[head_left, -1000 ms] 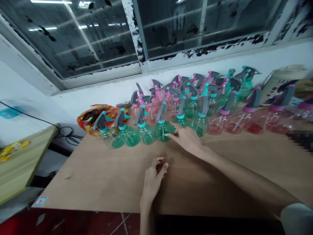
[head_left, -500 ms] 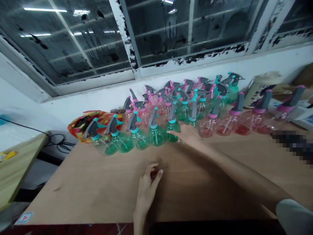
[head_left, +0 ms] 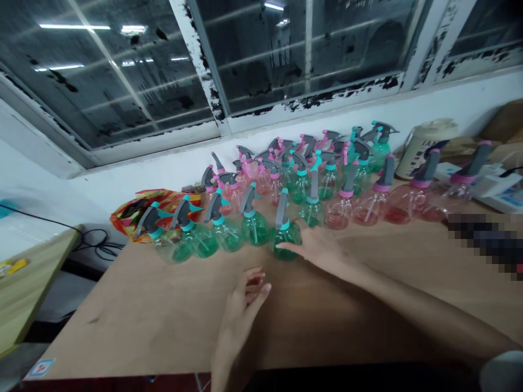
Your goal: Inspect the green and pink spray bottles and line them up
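Note:
My right hand (head_left: 321, 247) is closed around the round body of a green spray bottle (head_left: 285, 238) with a grey trigger head and turquoise collar. The thumb lies across its front, and the other fingers are partly hidden behind it. That bottle stands upright, slightly nearer to me than its neighbours in the front row. My left hand (head_left: 247, 296) hovers low over the table, holding nothing, with its fingers loosely curled and the thumb apart. Left of the gripped bottle is another green spray bottle (head_left: 255, 228); pink spray bottles (head_left: 338, 212) continue the row on the right.
Behind the front row, more pink and green spray bottles crowd against the wall below the window (head_left: 306, 49). A red and yellow bag (head_left: 163, 198) lies at the left end. A beige printed container (head_left: 423, 149) and a white box (head_left: 498, 188) stand at the right on the wooden table (head_left: 155, 310).
My right hand has closed on a green spray bottle and drawn it slightly towards me, out of line with the row. My left hand stays low, its fingers a little more spread. The view has shifted.

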A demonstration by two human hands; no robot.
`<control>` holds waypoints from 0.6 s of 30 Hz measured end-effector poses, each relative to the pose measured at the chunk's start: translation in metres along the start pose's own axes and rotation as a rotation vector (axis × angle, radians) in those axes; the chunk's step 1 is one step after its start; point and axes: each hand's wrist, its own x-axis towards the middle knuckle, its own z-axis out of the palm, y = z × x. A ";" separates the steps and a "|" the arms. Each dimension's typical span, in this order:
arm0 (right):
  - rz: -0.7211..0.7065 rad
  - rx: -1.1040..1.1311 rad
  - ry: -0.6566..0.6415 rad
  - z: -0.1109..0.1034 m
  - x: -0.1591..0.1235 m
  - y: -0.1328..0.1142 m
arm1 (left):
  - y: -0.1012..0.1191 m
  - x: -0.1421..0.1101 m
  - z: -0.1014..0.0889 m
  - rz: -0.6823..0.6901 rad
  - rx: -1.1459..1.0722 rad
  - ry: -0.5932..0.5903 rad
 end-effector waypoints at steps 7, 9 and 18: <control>-0.137 -0.093 -0.007 0.005 -0.055 -0.010 | 0.044 0.019 0.011 0.202 -0.039 -0.068; -0.172 -0.081 0.012 0.009 -0.067 -0.012 | 0.057 0.020 0.017 0.224 -0.048 -0.112; -0.261 0.102 0.030 0.025 -0.095 0.016 | 0.071 0.017 0.044 0.250 -0.030 0.051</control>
